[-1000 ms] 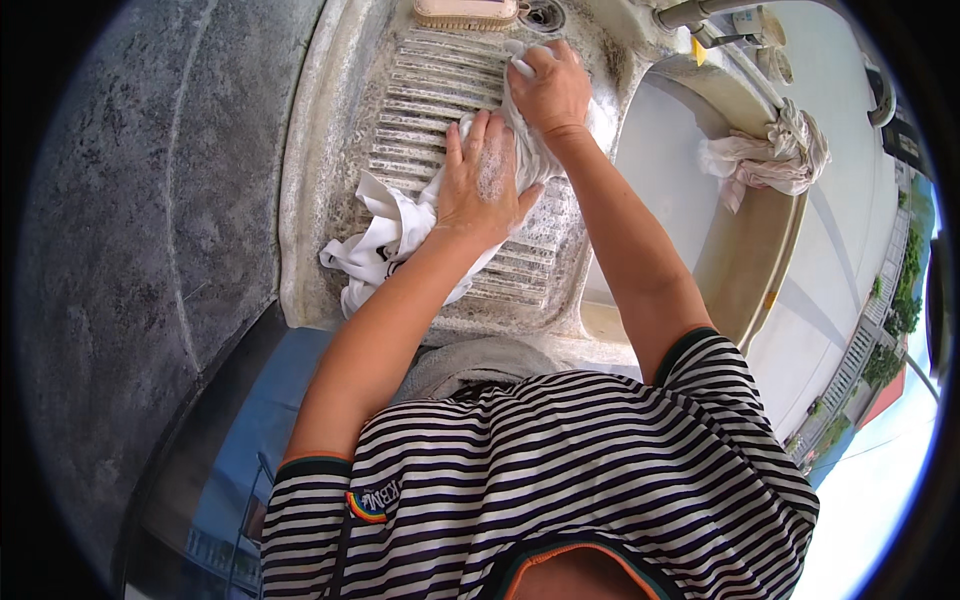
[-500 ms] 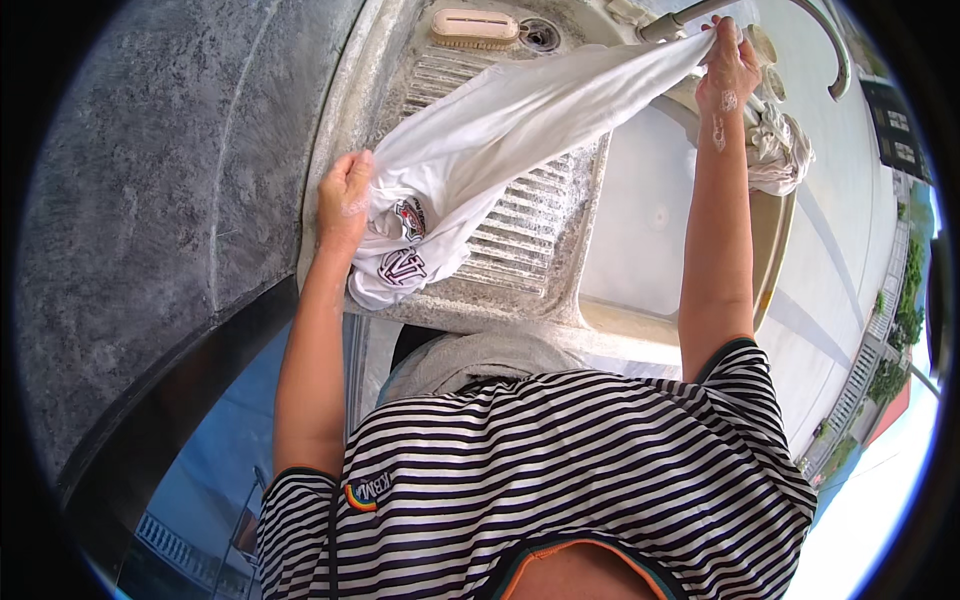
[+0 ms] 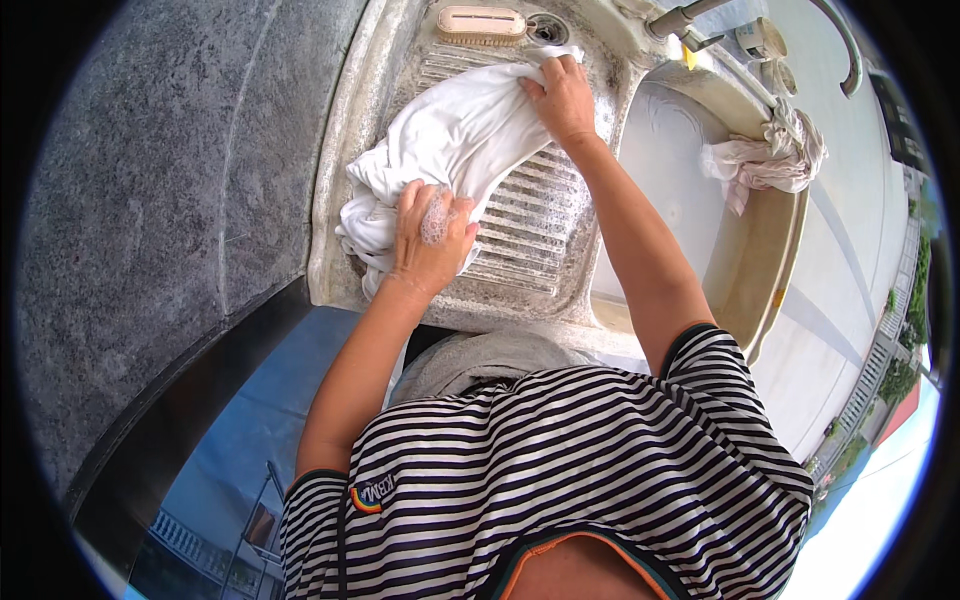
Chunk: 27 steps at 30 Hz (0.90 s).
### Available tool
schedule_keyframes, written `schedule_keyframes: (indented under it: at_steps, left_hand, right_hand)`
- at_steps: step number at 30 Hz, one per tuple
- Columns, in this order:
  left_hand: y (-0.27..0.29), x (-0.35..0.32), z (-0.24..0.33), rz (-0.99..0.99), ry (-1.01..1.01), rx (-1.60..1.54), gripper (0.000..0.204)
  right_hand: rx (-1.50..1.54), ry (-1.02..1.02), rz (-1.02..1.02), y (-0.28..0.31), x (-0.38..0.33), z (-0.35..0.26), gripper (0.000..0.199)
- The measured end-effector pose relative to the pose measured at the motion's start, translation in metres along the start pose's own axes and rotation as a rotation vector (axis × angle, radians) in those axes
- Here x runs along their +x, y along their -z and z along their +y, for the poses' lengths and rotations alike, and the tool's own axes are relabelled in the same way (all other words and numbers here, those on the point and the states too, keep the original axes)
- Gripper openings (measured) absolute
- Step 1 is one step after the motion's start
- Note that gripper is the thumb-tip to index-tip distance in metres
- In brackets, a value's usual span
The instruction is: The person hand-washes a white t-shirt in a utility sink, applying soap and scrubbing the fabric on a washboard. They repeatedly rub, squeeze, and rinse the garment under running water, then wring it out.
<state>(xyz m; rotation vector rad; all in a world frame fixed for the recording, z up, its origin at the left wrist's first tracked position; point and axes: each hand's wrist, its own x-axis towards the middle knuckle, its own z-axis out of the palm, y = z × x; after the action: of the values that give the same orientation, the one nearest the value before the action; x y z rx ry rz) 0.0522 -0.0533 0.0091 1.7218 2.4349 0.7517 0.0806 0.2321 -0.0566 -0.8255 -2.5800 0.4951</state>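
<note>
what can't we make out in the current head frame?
Palm of the left hand: head view, hidden by the back of the hand; grip or plain press unclear.
Upper-left part of the ridged board: head view, covered by the white cloth.
Floor of the basin: head view, masked by cloudy water.
Rest of the curved metal pipe: head view, cut off by the top edge.
</note>
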Motion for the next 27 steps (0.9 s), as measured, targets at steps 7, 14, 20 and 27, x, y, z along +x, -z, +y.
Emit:
schedule_keyframes:
  at_steps: [7, 14, 20, 27]
  left_hand:
    - [-0.004, -0.001, 0.035, -0.144, 0.044, -0.398, 0.024]
    - [-0.013, 0.045, 0.001, -0.336, 0.151, 0.140, 0.088]
    - [-0.039, 0.017, -0.001, -0.300, 0.102, 0.222, 0.107]
    - [-0.044, 0.042, 0.006, -0.319, 0.145, 0.172, 0.103]
  right_hand:
    - [-0.318, -0.098, -0.002, 0.037, 0.072, 0.070, 0.065]
    - [-0.282, -0.090, -0.022, 0.010, 0.012, 0.017, 0.040]
    - [0.219, 0.415, -0.147, 0.084, -0.123, -0.095, 0.025]
    - [-0.124, 0.064, 0.182, -0.029, 0.030, -0.019, 0.025]
